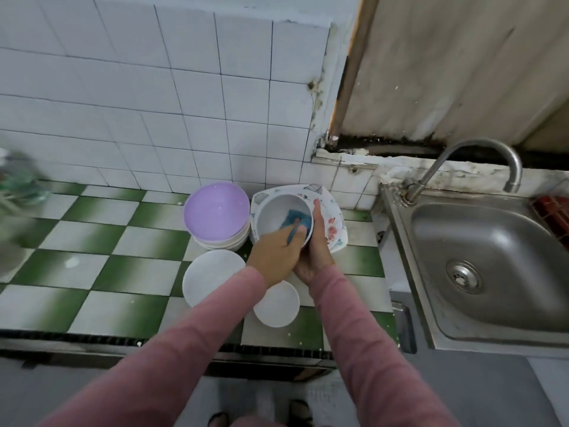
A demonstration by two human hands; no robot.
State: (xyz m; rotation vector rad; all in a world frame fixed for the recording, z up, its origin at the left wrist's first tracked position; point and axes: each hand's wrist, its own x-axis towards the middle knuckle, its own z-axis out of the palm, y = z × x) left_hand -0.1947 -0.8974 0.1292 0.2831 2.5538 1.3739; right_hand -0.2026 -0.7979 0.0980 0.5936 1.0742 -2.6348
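Over the green and white tiled counter [107, 241] I hold a white bowl [272, 211], tilted with its opening toward me. My right hand [318, 241] cups the bowl from its right side and underneath, fingers running up along the outer wall. My left hand [274, 257] reaches into the bowl and grips a blue sponge [295, 218], pressing it against the inner wall near the right rim. Both arms wear pink sleeves.
A purple bowl [215, 211] tops a stack of white bowls left of my hands. A square floral plate [334, 224] lies behind the held bowl. Two white bowls [209, 275] [277, 306] sit nearer me. A steel sink [492, 257] with a faucet [480, 155] lies to the right.
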